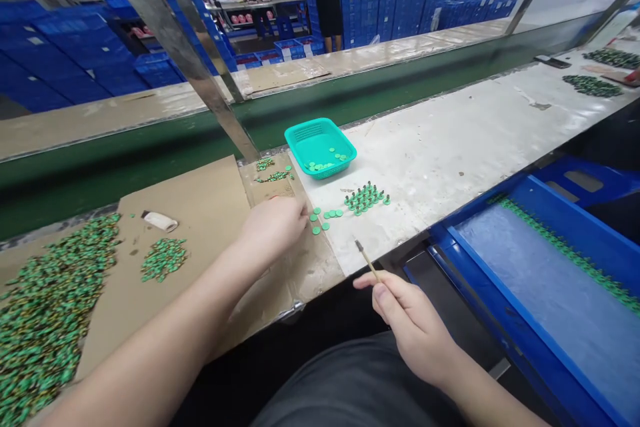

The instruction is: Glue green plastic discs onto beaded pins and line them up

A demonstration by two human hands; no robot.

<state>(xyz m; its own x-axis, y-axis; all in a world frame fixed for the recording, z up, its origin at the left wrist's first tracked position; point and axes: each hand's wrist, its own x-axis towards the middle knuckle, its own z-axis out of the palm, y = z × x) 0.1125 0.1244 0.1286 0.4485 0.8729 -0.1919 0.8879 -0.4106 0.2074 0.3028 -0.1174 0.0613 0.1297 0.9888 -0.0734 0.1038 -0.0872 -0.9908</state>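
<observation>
My right hand (413, 317) pinches the thin handle of a small brush (369, 260), its dark tip pointing up and left above the table's front edge. My left hand (277, 230) is over the cardboard, thumb and fingers drawn together beside several loose green discs (333, 214); what they may hold is hidden. To the right of the discs stands a cluster of green discs with dark upright pieces (364, 199) on top. Beyond lies a turquoise basket (300, 130) with some green discs inside. Small green-and-brown pieces (277, 177) lie behind my left hand.
A large heap of green-and-brown pieces (55, 300) covers the left side, near a smaller pile (163, 259) and a white tube (161, 221). At right, a blue crate (530, 293) holds a row of green pieces. A metal post (200, 67) rises behind; a person (327, 0) stands beyond.
</observation>
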